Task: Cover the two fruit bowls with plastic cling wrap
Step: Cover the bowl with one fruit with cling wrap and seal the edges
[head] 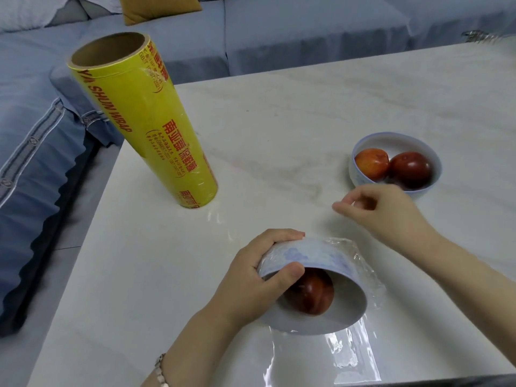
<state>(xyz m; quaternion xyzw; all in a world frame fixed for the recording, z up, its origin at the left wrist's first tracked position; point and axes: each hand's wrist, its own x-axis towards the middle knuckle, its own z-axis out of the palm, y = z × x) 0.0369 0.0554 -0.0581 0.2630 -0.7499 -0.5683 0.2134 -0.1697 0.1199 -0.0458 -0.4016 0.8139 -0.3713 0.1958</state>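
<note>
My left hand (pixel 251 275) grips a white and blue bowl (pixel 315 258) by its rim, tilted so its mouth faces me, with a dark red fruit (pixel 312 294) inside. Clear cling wrap (pixel 363 266) clings to the bowl's right side, and a sheet of it (pixel 346 353) lies on the table below. My right hand (pixel 385 210) hovers just beyond the bowl with thumb and finger pinched; whether wrap is between them I cannot tell. A second bowl (pixel 363 143) with two red fruits (pixel 396 164) sits uncovered at the right. The yellow cling wrap roll (pixel 145 121) stands upright at the left.
The white marble table (pixel 279 107) has its left edge close to a blue sofa (pixel 42 141) with a mustard cushion (pixel 156 7). A shiny metal object (pixel 480 36) sits at the table's far right corner.
</note>
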